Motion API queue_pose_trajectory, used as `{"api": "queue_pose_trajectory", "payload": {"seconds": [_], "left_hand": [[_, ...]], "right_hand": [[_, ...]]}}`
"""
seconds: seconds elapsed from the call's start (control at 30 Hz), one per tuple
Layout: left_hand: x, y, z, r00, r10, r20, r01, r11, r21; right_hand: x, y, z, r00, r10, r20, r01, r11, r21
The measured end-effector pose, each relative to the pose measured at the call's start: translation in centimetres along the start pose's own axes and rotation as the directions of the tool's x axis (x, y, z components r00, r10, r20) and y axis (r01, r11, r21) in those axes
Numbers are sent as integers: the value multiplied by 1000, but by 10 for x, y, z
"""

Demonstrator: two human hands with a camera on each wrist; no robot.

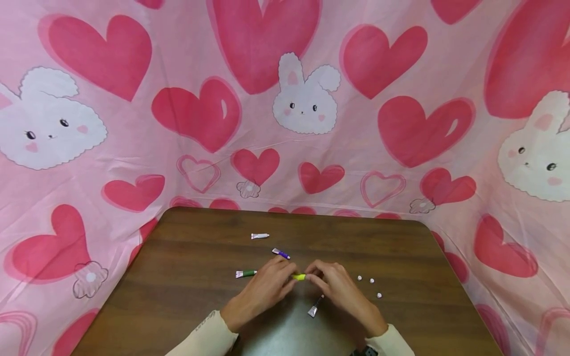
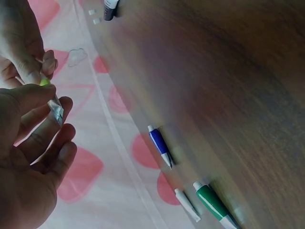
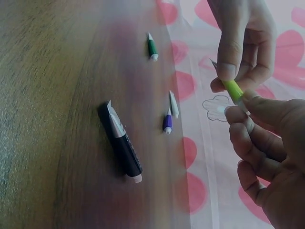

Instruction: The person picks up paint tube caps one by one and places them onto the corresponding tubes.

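Note:
A small yellow paint tube (image 1: 300, 277) is held between both hands above the middle of the table. My left hand (image 1: 266, 281) pinches its body, and the flat silver tail (image 2: 56, 110) pokes out past the fingers in the left wrist view. At the opposite, neck end, thumb and fingertips of my right hand (image 1: 339, 286) pinch the tube; they partly hide its tip (image 3: 247, 112). A black paint tube (image 3: 125, 148) lies near the right hand. Beyond the left hand are a green tube (image 1: 246, 273) and a purple tube (image 1: 281, 253).
A white tube (image 1: 260, 236) lies farther back on the brown table (image 1: 200, 237). To the right of the right hand sit three small white caps, one of them nearer the front (image 1: 379, 295). A pink heart-and-rabbit cloth (image 1: 356, 143) hangs around the table's back and sides.

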State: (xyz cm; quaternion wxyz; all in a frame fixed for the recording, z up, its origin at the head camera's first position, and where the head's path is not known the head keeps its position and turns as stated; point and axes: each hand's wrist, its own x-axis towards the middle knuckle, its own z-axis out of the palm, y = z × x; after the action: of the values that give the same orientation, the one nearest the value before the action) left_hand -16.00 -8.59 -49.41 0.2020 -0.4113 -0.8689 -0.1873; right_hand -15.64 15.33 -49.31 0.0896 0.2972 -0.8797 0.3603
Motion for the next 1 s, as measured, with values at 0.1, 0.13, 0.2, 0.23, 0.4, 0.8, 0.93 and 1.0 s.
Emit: {"api": "queue_pose_trajectory", "payload": {"seconds": [0.1, 0.13, 0.2, 0.23, 0.4, 0.8, 0.93, 1.0], "left_hand": [[-1, 0, 1, 1000, -10, 5, 10, 1000, -8], [-1, 0, 2, 1000, -14, 8, 15, 1000, -11], [-1, 0, 2, 1000, -23, 14, 23, 1000, -14], [-1, 0, 2, 1000, -26, 17, 26, 1000, -16], [-1, 0, 2, 999, -37, 30, 38, 999, -18], [1, 2, 0, 1000, -24, 16, 24, 1000, -2], [-1, 2, 1, 1000, -12, 0, 12, 1000, 5], [-1, 2, 3, 1000, -5, -9, 5, 1000, 7]], "right_hand": [[-1, 0, 0, 1000, 20, 13, -21, 999, 47], [-1, -1, 0, 1000, 23, 17, -24, 998, 51], [-2, 0, 0, 999, 27, 24, -28, 998, 53], [-2, 0, 0, 999, 27, 24, -28, 998, 50], [-3, 1, 0, 1000, 22, 13, -22, 999, 31], [-5, 4, 2, 1000, 13, 3, -13, 999, -36], [-7, 6, 4, 1000, -14, -8, 13, 998, -58], [-8, 6, 4, 1000, -21, -11, 21, 998, -58]]}}
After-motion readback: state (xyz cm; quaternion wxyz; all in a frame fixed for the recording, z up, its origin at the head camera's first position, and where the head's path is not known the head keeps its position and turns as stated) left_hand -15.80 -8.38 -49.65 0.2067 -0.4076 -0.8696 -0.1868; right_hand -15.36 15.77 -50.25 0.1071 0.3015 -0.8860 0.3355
